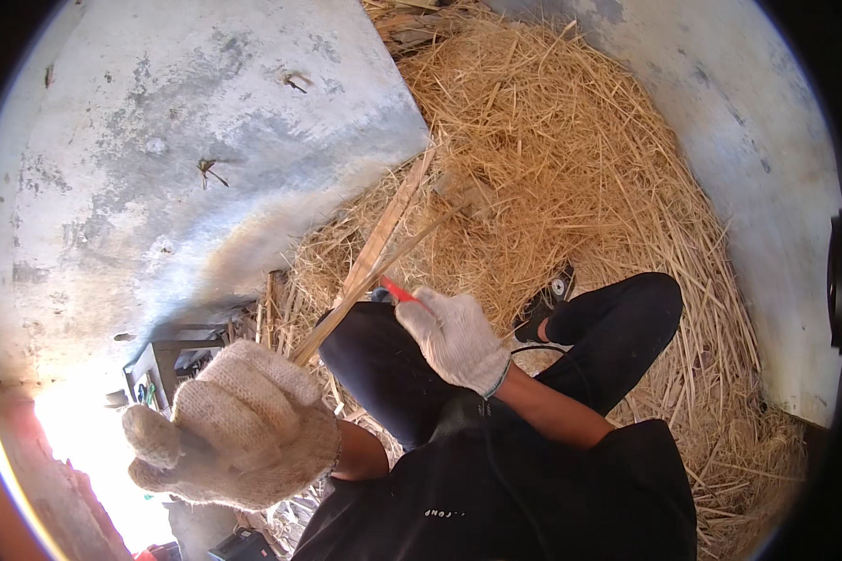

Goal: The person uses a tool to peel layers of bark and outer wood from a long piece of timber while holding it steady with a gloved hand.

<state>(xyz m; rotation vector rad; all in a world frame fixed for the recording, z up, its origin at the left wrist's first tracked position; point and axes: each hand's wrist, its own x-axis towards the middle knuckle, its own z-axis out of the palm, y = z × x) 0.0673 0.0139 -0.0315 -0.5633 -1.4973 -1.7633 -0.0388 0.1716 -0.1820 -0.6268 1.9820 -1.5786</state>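
Observation:
My left hand [239, 425], in a white knitted glove, is raised close to the camera at lower left. Its fingers are curled around the near end of a long, thin bamboo-like strip [374, 276], and that end is hidden behind the glove. The strip slants up and away to the right. Also gloved, my right hand [454, 338] is closed on a red-handled tool [398, 290] just beside the strip, above my bent knee. The tool's working end is hard to make out. Next to the thin strip runs a wider, flat wooden slat [390, 220].
I sit with legs folded amid a large heap of straw-like shavings [571, 159]. A stained pale wall [206, 122] stands at left, another [702, 93] at right. A small dark stand [164, 369] is beyond my left hand, near a bright opening.

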